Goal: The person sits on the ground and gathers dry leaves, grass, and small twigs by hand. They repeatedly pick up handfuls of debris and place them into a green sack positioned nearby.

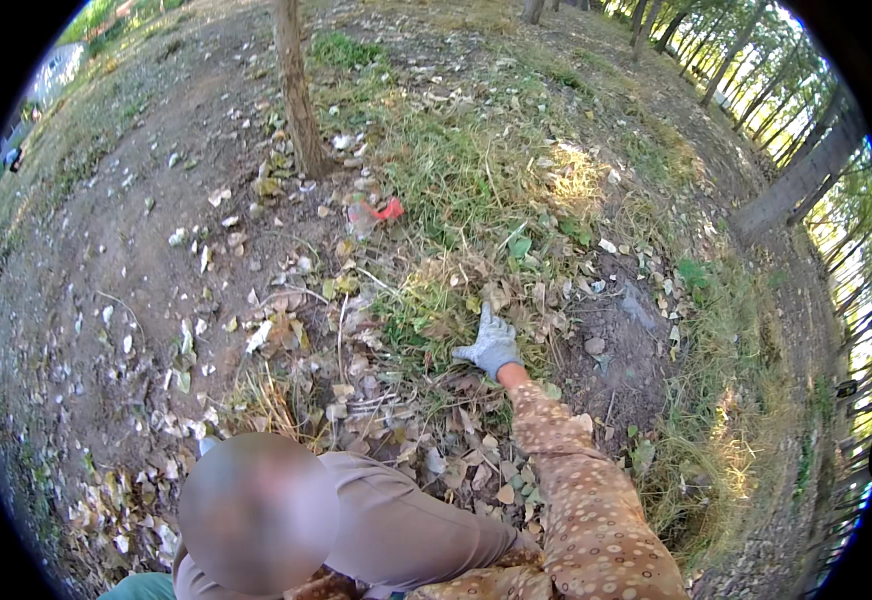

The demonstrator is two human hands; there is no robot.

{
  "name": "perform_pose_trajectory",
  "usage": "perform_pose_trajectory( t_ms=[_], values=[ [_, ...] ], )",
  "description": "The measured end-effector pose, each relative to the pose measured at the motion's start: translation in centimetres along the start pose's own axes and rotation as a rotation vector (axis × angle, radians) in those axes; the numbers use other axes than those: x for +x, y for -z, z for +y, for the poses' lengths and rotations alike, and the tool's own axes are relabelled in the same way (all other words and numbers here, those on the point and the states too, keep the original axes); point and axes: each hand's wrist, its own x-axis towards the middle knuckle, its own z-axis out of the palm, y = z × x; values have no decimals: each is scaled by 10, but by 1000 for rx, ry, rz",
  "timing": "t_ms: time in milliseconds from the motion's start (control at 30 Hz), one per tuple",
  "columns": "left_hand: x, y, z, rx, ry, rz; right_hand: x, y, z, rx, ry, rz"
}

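Observation:
My right hand (493, 343), in a light grey glove, reaches down into a patch of green and dry grass (426, 315) mixed with fallen leaves. Its thumb sticks out to the left and a finger stretches forward, apart from the thumb. No held thing shows in it. Brown leaves (496, 292) lie right at the fingertips. A small grey-blue bit (209, 443) shows beside a blurred round area at the lower left; it may be part of my gloved left hand, whose fingers are hidden.
A thin tree trunk (299, 95) rises ahead on the left, with a red scrap (388, 210) near its foot. A thicker trunk (801, 180) leans at the right. Dry leaves, twigs and a stone (595, 346) lie on the soil. My bent knee (406, 510) is close below.

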Motion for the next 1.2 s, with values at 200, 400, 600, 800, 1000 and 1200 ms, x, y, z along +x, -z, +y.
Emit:
perform_pose_trajectory(
  t_ms=[200,400,600,800,1000,1200],
  values=[
    [5,41,-9,79,-12,-54,8,15,25,-86,105,153],
    [7,66,-31,110,-21,-79,3,90,67,154,132,396],
    [-2,63,-32,105,-49,-130,19,151,113,-202,369,874],
    [-4,67,-38,128,-54,-153,-25,197,36,-111,410,605],
    [-17,57,-26,109,-85,-218,-15,89,12,-168,225,-55],
    [-25,52,-19,109,-115,-282,-31,18,1,-220,197,-204]
  ],
)
